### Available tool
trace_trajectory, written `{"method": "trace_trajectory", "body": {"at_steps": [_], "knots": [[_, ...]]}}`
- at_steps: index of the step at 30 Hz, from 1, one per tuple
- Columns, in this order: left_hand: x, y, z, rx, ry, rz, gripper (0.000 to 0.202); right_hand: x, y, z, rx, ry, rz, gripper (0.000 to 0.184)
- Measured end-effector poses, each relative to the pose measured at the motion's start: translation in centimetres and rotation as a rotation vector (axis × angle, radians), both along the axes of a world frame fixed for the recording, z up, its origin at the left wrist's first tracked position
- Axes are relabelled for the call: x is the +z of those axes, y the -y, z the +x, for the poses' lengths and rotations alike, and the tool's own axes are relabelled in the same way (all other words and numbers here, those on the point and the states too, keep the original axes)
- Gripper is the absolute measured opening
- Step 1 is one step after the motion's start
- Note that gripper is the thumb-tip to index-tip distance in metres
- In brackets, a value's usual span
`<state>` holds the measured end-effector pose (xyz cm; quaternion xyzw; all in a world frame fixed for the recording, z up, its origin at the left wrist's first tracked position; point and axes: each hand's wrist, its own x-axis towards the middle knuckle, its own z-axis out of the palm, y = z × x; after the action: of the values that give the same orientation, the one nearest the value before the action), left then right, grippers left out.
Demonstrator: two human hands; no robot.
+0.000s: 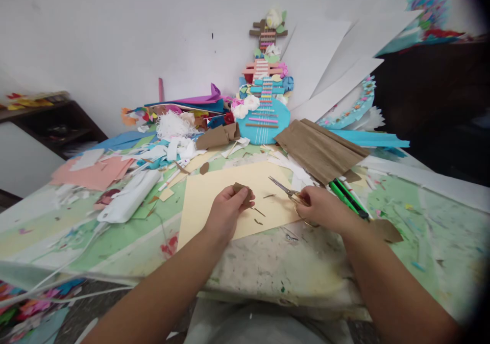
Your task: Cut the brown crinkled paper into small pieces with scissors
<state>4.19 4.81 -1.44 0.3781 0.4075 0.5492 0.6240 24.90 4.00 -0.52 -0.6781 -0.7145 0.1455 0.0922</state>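
Between thumb and fingers, my left hand pinches a small piece of brown paper above a cream sheet. My right hand is closed around the gold handles of a pair of scissors. The blades point up and left, slightly parted, apart from the brown piece. Thin brown paper scraps lie on the cream sheet between the hands. A green utility knife rests just beyond my right wrist, beside a folded brown paper sheet.
A blue paper guitar with flowers leans on the wall. A white power strip with a cord lies left, near pink sheets and shredded white paper. Large white sheets lean at the back right. Cut scraps litter the green cloth.
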Motion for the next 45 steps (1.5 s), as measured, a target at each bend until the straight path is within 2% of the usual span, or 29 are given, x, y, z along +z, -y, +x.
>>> {"method": "trace_trajectory", "body": {"at_steps": [3,5,8,10,14,17,20,25,30,39,45], "knots": [[-0.1,0.0,-0.1,-0.028,0.027,-0.002,0.015,0.3,0.3,-0.1,0.118,-0.39,0.067,0.018],[-0.1,0.0,-0.2,-0.064,0.013,0.011,0.015,0.6,0.7,-0.8,0.151,-0.487,0.085,0.025],[-0.1,0.2,-0.3,-0.155,-0.047,0.024,0.015,1.1,1.4,-1.9,0.182,-0.445,0.101,0.038],[0.0,0.4,-0.2,-0.218,-0.077,-0.001,0.015,1.2,1.7,-2.4,0.244,-0.406,0.103,0.04],[0.1,0.6,0.0,-0.289,-0.163,-0.075,0.014,1.0,1.8,-2.7,0.365,-0.327,0.075,0.03],[0.3,0.8,0.2,-0.349,-0.232,-0.091,0.01,0.7,1.8,-2.7,0.363,-0.291,0.075,0.023],[0.4,1.0,0.2,-0.403,-0.213,-0.077,0.01,0.7,1.9,-2.7,0.354,-0.288,0.071,0.024],[0.1,0.9,-0.1,-0.349,-0.209,-0.063,0.016,0.8,2.1,-2.8,0.358,-0.322,0.061,0.026],[0.2,1.0,-0.3,-0.349,-0.204,-0.011,0.017,0.8,2.1,-3.2,0.355,-0.341,0.028,0.022],[0.3,1.1,-0.4,-0.315,-0.188,-0.035,0.021,0.6,2.3,-3.5,0.324,-0.331,-0.052,0.016],[0.5,1.1,-0.5,-0.299,-0.208,-0.034,0.021,0.6,2.1,-3.5,0.348,-0.298,-0.029,0.017]]}}
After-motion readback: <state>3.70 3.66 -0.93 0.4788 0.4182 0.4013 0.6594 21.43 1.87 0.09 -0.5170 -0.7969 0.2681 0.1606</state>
